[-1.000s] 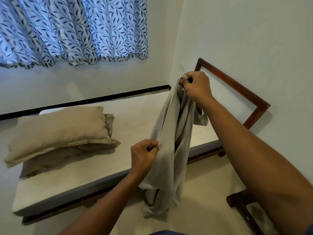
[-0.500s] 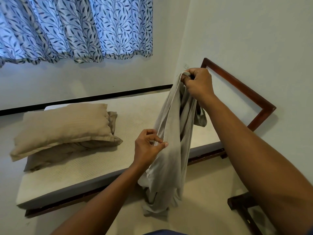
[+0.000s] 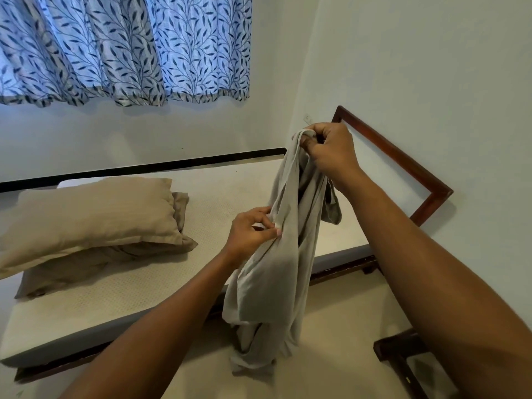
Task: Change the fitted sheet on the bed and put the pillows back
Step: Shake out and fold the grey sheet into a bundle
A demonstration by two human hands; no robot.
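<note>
A grey fitted sheet [image 3: 273, 283] hangs bunched in front of me, its lower end trailing on the floor. My right hand [image 3: 328, 151] grips its top edge, held high. Lower down, my left hand [image 3: 250, 231] pinches a fold of the sheet at its left side. The bare cream mattress [image 3: 138, 283] lies on a dark wooden frame behind the sheet. Two tan pillows [image 3: 92, 217] are stacked on the mattress at the left, the upper one covering most of the lower.
A wooden headboard frame [image 3: 403, 156] leans on the right wall. A dark wooden piece of furniture [image 3: 400, 358] stands at the lower right on the pale floor. Blue leaf-patterned curtains [image 3: 123, 47] hang above the bed's far side.
My left hand has shifted its pinch a little higher along the sheet's fold. The right hand keeps its hold at the top. The view has drifted slightly.
</note>
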